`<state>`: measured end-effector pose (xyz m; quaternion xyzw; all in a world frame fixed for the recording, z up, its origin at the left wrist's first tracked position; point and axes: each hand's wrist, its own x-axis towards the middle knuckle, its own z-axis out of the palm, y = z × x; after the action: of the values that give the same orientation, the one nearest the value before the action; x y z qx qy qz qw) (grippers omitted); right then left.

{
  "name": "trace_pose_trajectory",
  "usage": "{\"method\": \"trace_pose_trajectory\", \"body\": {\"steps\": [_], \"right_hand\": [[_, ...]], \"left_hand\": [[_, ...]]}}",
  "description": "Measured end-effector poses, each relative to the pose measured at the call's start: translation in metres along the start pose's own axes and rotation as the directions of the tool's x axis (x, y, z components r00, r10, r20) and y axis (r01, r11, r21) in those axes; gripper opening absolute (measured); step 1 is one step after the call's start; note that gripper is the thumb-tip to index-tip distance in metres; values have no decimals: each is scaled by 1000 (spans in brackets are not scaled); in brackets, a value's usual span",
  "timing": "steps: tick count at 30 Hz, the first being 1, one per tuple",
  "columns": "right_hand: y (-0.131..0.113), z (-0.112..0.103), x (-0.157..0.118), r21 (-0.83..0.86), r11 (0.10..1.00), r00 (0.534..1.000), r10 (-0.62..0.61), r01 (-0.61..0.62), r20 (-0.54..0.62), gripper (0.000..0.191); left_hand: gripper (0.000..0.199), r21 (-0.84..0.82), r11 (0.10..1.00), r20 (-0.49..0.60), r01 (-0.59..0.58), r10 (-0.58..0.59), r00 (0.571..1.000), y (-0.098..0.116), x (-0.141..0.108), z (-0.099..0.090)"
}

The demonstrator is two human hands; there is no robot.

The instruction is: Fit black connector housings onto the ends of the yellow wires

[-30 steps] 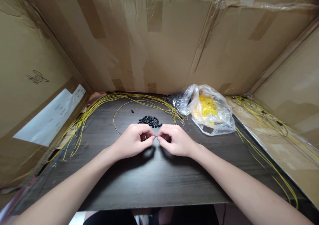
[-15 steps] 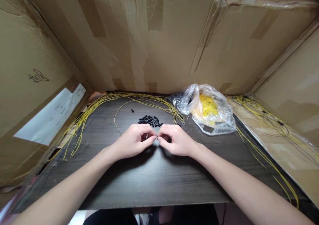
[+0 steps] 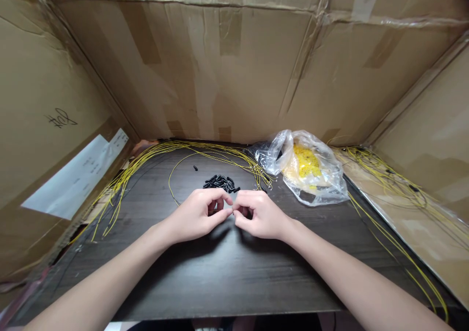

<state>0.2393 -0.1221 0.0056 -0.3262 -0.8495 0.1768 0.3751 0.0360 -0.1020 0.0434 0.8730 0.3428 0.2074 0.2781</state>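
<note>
My left hand is closed in a pinch over the dark table, with a thin yellow wire running into it from the left. My right hand is pinched closed, its fingertips close against those of my left hand. Whatever sits between the right fingertips is too small to make out. Just beyond both hands lies a heap of small black pieces. A single black piece lies apart, behind and left of the heap.
Long yellow wires curve along the back and left. A clear plastic bag with yellow pieces lies back right. More yellow wires rest on cardboard at the right. Cardboard walls surround the dark table.
The view has tilted slightly, so everything appears lower. The index finger and thumb of my left hand have parted a little at the tips.
</note>
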Motion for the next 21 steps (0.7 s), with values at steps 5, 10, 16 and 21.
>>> {"method": "trace_pose_trajectory", "body": {"steps": [5, 10, 16, 21], "right_hand": [[-1, -2, 0, -57, 998, 1000, -27, 27, 3, 14], [-2, -2, -1, -67, 997, 999, -25, 26, 28, 15], [0, -1, 1, -7, 999, 999, 35, -36, -26, 13], [1, -2, 2, 10, 999, 999, 38, -38, -33, 12]], "left_hand": [[19, -85, 994, 82, 71, -64, 995, -2, 0, 0], [23, -176, 972, 138, 152, -129, 982, -6, 1, 2], [20, -132, 986, 63, 104, -96, 993, -3, 1, 3], [23, -97, 992, 33, 76, -73, 997, -3, 1, 4]]}}
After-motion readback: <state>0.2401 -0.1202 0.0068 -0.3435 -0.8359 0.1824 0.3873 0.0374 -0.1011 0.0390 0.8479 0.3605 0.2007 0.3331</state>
